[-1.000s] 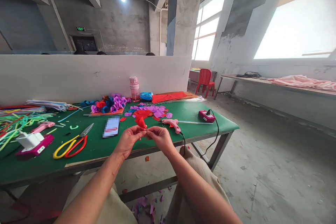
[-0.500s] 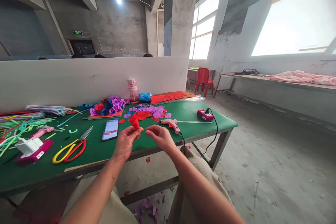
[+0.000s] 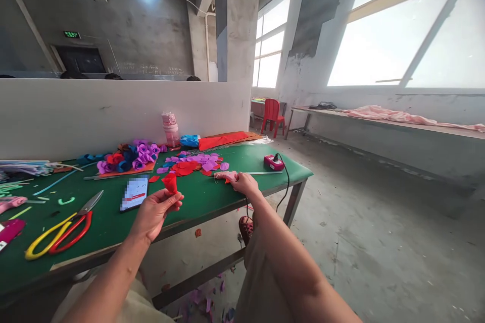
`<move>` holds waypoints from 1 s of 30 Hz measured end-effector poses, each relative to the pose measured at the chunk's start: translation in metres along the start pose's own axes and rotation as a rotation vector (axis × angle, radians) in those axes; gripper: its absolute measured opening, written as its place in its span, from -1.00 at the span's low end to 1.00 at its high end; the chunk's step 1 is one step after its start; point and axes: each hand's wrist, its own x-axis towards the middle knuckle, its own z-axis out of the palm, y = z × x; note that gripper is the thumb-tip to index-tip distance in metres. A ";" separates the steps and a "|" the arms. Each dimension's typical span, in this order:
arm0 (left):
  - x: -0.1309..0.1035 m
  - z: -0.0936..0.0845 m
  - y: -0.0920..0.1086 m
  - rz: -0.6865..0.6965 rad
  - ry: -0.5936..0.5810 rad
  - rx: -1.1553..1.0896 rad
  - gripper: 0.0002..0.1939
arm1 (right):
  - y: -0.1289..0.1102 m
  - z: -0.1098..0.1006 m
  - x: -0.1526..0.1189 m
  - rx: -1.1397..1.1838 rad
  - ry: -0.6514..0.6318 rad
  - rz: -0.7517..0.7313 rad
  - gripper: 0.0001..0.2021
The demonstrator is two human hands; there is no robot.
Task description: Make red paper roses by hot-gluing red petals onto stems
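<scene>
Between the thumb and fingers of my left hand (image 3: 157, 210) is a red paper flower (image 3: 170, 183), held upright above the table's front edge. My right hand (image 3: 245, 185) is closed around the handle of a pink glue gun (image 3: 226, 176), which lies at the table edge with its cord hanging down. Behind my hands, red paper petals (image 3: 185, 167) and purple petals (image 3: 208, 161) are heaped on the green table (image 3: 242, 202). To the left of my left hand lies a phone (image 3: 134, 193).
Yellow-and-red scissors (image 3: 66, 227) lie at the left. Finished paper flowers (image 3: 131, 156), a pink bottle (image 3: 170, 129) and red paper sheets (image 3: 223, 140) line the back by a white partition (image 3: 125, 111). A magenta power socket (image 3: 273, 162) sits at the right, its cable dropping off the edge.
My right hand has left the red flower, moved right and closed on the glue gun. My left hand still holds the flower. The view has turned to the right.
</scene>
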 end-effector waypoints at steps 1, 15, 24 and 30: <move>0.000 0.000 -0.001 -0.014 -0.012 0.004 -0.64 | -0.003 0.002 0.001 0.009 -0.009 0.011 -0.78; -0.002 0.002 -0.004 0.035 -0.016 -0.110 -0.68 | -0.042 -0.001 -0.039 0.996 -0.204 -0.054 -0.76; 0.003 0.000 -0.004 0.131 0.108 -0.192 -0.64 | -0.083 -0.024 -0.089 1.287 -0.436 -0.319 -0.69; 0.004 -0.001 -0.005 0.156 0.137 -0.201 -0.68 | -0.084 -0.033 -0.105 0.875 -0.217 -0.604 -0.70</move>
